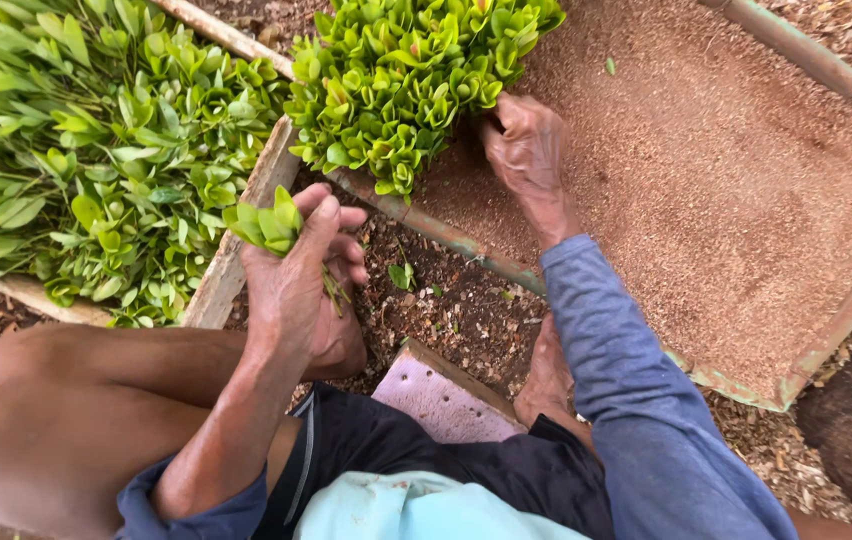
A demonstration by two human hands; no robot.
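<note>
Brown sawdust fills a framed bed (851,300) on the ground. At its planted corner, the right hand (526,150) presses its fingers, closed together, against the rooted cuttings (406,80). Nearer the body, the left hand (301,285) has its fingers wrapped around a small bunch of green cuttings (266,222), beside a crate of cuttings (96,150).

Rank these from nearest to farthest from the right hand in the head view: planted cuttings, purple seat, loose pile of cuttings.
From the right hand:
1. Planted cuttings, touching its fingers, left of it.
2. Purple seat, below, near the knees.
3. Loose pile of cuttings, far left.
</note>
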